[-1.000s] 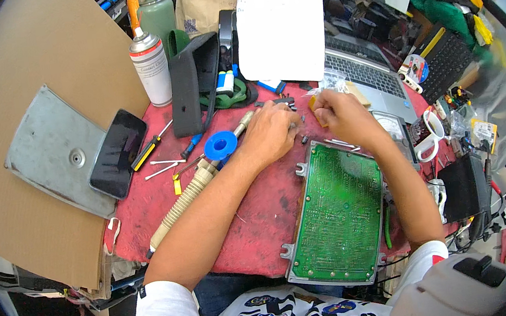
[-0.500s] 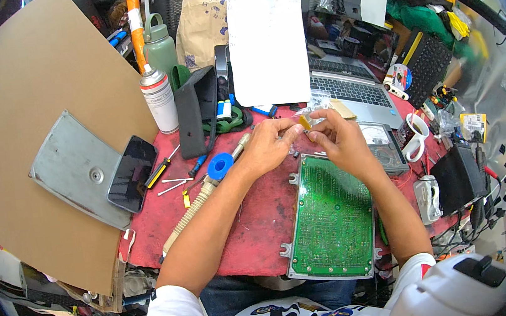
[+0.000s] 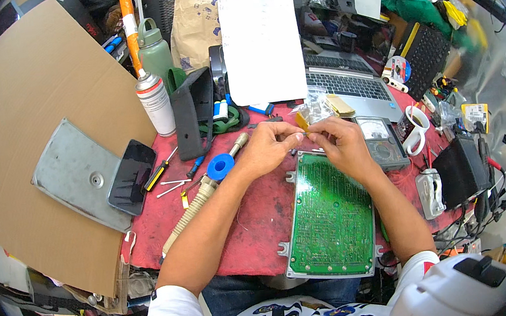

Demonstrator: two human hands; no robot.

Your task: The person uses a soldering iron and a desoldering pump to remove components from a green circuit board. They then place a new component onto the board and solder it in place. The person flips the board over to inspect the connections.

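Observation:
My left hand [image 3: 270,151] and my right hand [image 3: 342,147] meet fingertip to fingertip above the far end of a green circuit board [image 3: 333,217]. A small amber-yellow strip [image 3: 302,120] stands up from the pinched fingers of my right hand. My left thumb and forefinger are pinched together right beside it; whatever lies between them is too small to make out. The board rests on the red tabletop, solder side up, with metal mounting tabs at its edges. My forearms pass on either side of it.
A beige desoldering tool with a blue ring [image 3: 220,166], a screwdriver [image 3: 160,172] and cotton swabs lie left. Beyond them are a phone [image 3: 132,178], metal cover [image 3: 75,173] and spray can [image 3: 156,103]. An analog multimeter [image 3: 383,145], mug [image 3: 415,132] and laptop [image 3: 351,86] stand right.
The fingers have shifted slightly around the yellow strip, which now stands more upright. My right hand has turned a little, and the whole view has moved slightly.

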